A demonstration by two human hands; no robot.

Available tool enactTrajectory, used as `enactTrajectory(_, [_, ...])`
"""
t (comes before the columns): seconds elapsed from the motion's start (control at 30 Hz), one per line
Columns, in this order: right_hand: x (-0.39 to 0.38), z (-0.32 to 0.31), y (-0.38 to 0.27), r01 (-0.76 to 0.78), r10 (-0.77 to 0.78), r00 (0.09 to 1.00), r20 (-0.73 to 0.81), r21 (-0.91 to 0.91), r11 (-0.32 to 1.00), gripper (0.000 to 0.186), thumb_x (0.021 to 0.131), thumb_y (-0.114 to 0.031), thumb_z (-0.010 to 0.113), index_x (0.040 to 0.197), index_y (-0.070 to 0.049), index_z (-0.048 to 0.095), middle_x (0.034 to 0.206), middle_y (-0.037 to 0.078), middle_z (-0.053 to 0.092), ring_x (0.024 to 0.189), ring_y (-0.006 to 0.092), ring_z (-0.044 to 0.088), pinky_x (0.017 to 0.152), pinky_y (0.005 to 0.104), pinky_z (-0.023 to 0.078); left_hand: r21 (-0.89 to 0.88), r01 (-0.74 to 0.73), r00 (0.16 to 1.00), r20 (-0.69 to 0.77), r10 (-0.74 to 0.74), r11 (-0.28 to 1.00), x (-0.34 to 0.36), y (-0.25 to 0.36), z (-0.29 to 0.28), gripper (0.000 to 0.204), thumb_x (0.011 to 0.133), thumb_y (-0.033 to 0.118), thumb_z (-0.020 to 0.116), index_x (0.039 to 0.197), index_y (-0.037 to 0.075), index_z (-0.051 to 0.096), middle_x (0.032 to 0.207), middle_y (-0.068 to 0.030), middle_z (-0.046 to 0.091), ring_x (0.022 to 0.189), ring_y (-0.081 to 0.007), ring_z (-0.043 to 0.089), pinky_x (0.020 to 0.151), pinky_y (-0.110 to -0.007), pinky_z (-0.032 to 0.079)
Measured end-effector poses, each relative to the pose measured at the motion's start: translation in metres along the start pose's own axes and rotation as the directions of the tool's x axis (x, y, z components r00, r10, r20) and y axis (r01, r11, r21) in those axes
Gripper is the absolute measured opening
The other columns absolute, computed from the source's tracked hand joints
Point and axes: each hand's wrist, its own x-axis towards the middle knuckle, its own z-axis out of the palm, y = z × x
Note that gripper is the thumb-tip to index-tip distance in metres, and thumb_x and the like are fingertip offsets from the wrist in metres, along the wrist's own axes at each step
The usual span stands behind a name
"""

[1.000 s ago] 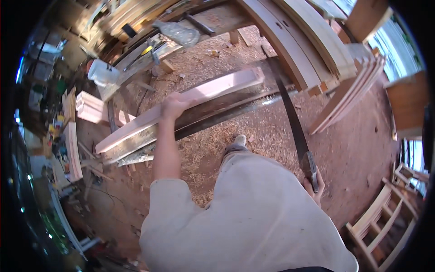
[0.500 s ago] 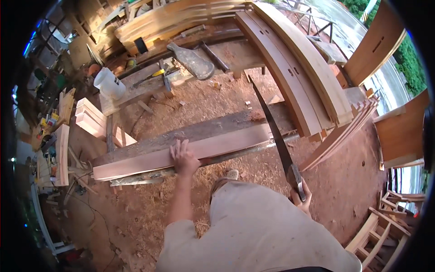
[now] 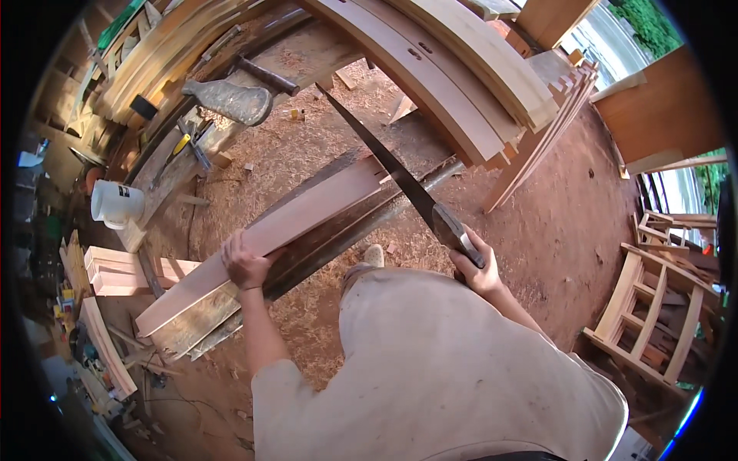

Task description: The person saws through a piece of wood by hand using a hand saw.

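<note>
- From here I see a white plastic bucket [image 3: 118, 203] at the left edge of the frame, a stack of pale pink wooden pieces [image 3: 115, 270] below it.
- Left of centre, I have the left hand [image 3: 246, 261] laid across a long, pinkish, smooth wooden plank [image 3: 311, 206], its fingers curled over the far edge, thumb near the close edge.
- The plank slants from lower left to the centre, lying on a low, dark wooden counter [image 3: 419, 142].
- At centre, a handsaw with a dark tapering blade [image 3: 400, 178] crosses the plank's right end in my view; I cannot tell whether they touch.
- Right of it, the right hand [image 3: 478, 265] has its fingers wrapped round the saw's handle.
- Long brown slotted boards [image 3: 434, 96] fill the upper right.
- A pale wooden frame [image 3: 652, 311] lies lower right.
</note>
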Motion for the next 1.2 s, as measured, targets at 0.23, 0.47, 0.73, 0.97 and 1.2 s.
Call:
enactTrajectory(0.23, [-0.038,-0.031,0.012,-0.048,0.05,0.999,-0.013,0.106,0.993,0.057,0.089,-0.008,0.07,0.143,0.002,0.055,0.089,0.001,0.063,0.075,0.0093,0.057,0.068,0.0257,0.048,0.077,0.029,0.987,-0.161,-0.016,0.997,-0.025,0.033,-0.02,0.086,0.063,0.068,0.089,0.103,-0.003,0.063,0.127,-0.0169,0.059,0.12,-0.0416,0.057,0.107,-0.056,0.042])
enactTrajectory(0.47, [-0.064,-0.067,-0.021,0.033,-0.032,0.999,-0.009,0.322,0.946,0.054,0.078,-0.011,0.075,0.127,0.005,0.062,0.081,0.005,0.062,0.065,0.0142,0.058,0.06,0.0302,0.048,-0.063,0.148,0.958,0.259,-0.127,0.987,-0.022,0.016,-0.042,0.068,0.058,0.066,0.09,0.091,0.009,0.077,0.107,-0.0063,0.067,0.103,-0.0328,0.064,0.097,-0.049,0.046])
enactTrajectory(0.73, [-0.026,-0.027,-0.071,0.125,-0.129,0.991,-0.037,-0.1,0.987,0.067,0.078,-0.004,0.075,0.142,0.004,0.057,0.115,0.009,0.069,0.103,0.0162,0.062,0.093,0.0319,0.05,0.029,0.033,0.999,-0.009,-0.033,0.999,0.001,0.038,-0.006,0.072,0.059,0.071,0.087,0.088,0.007,0.074,0.095,-0.0067,0.068,0.092,-0.0343,0.068,0.081,-0.051,0.051])
enactTrajectory(0.97, [-0.03,-0.014,-0.068,0.262,-0.277,0.959,-0.052,-0.199,0.944,0.065,0.084,-0.006,0.075,0.144,0.006,0.055,0.117,0.01,0.069,0.103,0.0167,0.063,0.094,0.0316,0.05,0.049,0.107,0.984,0.135,-0.113,0.993,0.01,0.056,-0.013,0.07,0.065,0.068,0.087,0.1,0.008,0.075,0.12,-0.0063,0.066,0.112,-0.0305,0.063,0.099,-0.052,0.043])
enactTrajectory(1.2, [-0.04,-0.025,-0.061,0.344,-0.337,0.937,-0.091,0.075,0.936,0.069,0.088,-0.006,0.071,0.151,0.007,0.046,0.101,0.004,0.065,0.084,0.0094,0.059,0.075,0.0252,0.049,0.002,-0.063,0.925,0.375,0.058,0.998,0.077,0.237,0.021,0.088,0.081,0.055,0.081,0.149,0.007,0.054,0.168,-0.0231,0.027,0.157,-0.0392,0.022,0.127,-0.056,0.015])
